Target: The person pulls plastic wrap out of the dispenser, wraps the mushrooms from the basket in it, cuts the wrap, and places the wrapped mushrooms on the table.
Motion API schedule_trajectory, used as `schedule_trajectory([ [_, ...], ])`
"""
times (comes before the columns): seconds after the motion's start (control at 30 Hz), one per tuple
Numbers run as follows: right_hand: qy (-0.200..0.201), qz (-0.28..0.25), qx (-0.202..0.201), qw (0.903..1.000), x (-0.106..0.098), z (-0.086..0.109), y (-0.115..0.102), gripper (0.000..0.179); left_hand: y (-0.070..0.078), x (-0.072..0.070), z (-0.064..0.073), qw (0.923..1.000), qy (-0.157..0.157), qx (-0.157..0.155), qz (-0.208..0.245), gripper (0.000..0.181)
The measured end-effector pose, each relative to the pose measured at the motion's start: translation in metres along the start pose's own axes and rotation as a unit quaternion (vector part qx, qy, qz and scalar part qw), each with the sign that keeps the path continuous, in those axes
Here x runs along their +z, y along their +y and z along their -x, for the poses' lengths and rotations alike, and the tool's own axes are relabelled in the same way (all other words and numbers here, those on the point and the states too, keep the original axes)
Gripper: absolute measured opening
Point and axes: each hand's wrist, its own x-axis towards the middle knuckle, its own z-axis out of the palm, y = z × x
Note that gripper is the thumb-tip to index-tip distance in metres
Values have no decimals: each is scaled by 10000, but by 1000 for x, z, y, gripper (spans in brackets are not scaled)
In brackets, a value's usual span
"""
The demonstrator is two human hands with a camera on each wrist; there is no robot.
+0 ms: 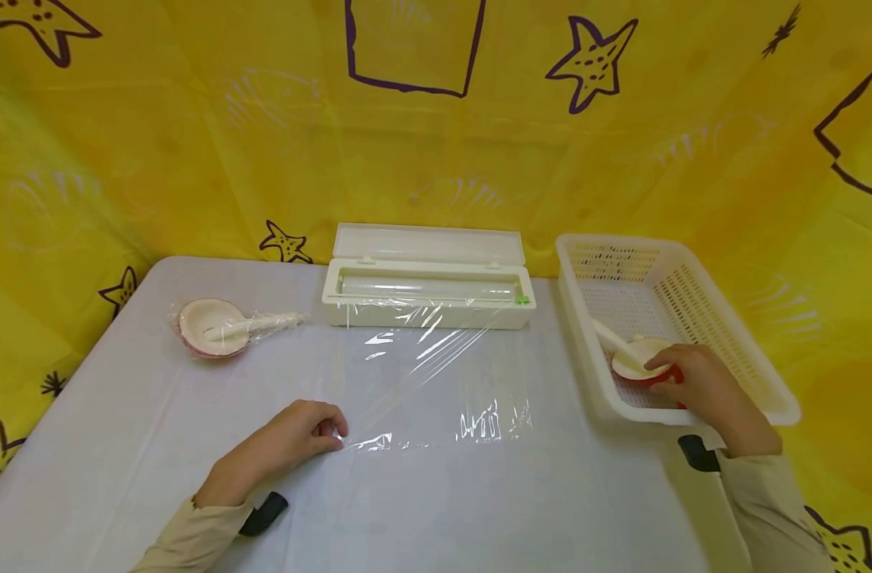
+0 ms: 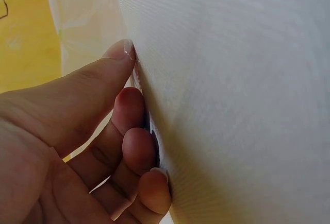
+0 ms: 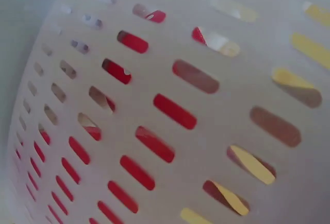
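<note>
My left hand [image 1: 289,438] pinches the near left corner of a sheet of clear plastic wrap [image 1: 422,390], thumb against fingertips just above the tabletop. From there the wrap runs back to a white dispenser box [image 1: 429,316] whose lid is up, showing the roll [image 1: 429,287]. In the white basket [image 1: 601,398] at the right, my right hand [image 1: 704,390] holds the rim of a red bowl [image 1: 622,372] with a cream inside. A white spoon [image 1: 611,338] leans in that bowl. The right wrist view meets the slotted basket wall [image 3: 206,131], with red showing through.
At the table's left lies another bowl [image 1: 192,338] with a spoon [image 1: 264,321], both covered in clear wrap. A small green piece [image 1: 522,300] sits at the dispenser's right end. Yellow patterned cloth [image 1: 436,159] hangs behind the white-covered table [image 1: 479,517].
</note>
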Motion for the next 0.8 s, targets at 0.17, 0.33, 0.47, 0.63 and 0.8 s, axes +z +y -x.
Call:
schedule_trajectory([
  [0.17, -231, 213, 170, 9994, 0, -2, 0, 23, 1, 0, 0, 10000, -9, 10, 41, 9],
  [0.33, -202, 224, 168, 9994, 1, -2, 2, 20, 1, 0, 0, 10000, -33, -5, 60, 9],
  [0.47, 156, 52, -23, 9999, 3, 0, 4, 25, 1, 0, 0, 10000, -45, -1, 35, 9],
  [0.63, 534, -78, -19, 9985, 2, 5, 3, 26, 2, -1, 0, 10000, -56, 18, 17, 9],
  [0.8, 923, -211, 245, 9952, -1, 7, -4, 27, 2, -1, 1, 10000, -69, 13, -23, 9],
])
